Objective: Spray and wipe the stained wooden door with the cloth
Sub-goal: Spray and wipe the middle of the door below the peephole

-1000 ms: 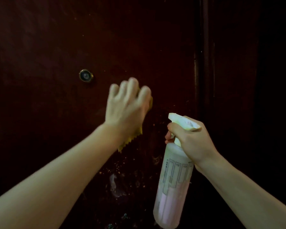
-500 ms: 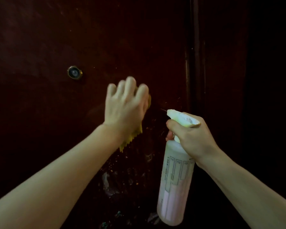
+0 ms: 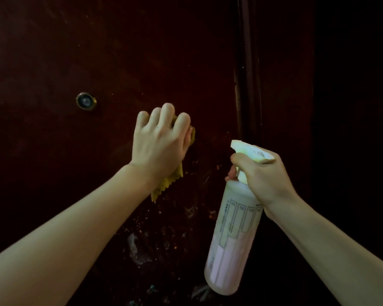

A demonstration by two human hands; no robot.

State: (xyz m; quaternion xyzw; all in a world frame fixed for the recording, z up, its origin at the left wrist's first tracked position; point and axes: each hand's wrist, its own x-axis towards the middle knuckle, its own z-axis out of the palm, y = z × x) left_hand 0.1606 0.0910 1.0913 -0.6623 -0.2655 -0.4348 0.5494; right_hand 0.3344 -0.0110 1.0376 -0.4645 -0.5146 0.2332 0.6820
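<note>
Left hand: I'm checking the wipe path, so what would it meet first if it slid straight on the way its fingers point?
The left hand, pressing the cloth on the door, points up the panel. Only bare door lies ahead; the peephole sits off to the left, probably outside that line.

the left hand (image 3: pixel 159 146) with the yellow cloth (image 3: pixel 167 186) has slid slightly right across the door (image 3: pixel 142 51). the peephole (image 3: pixel 86 101) now sits further left in view.
</note>
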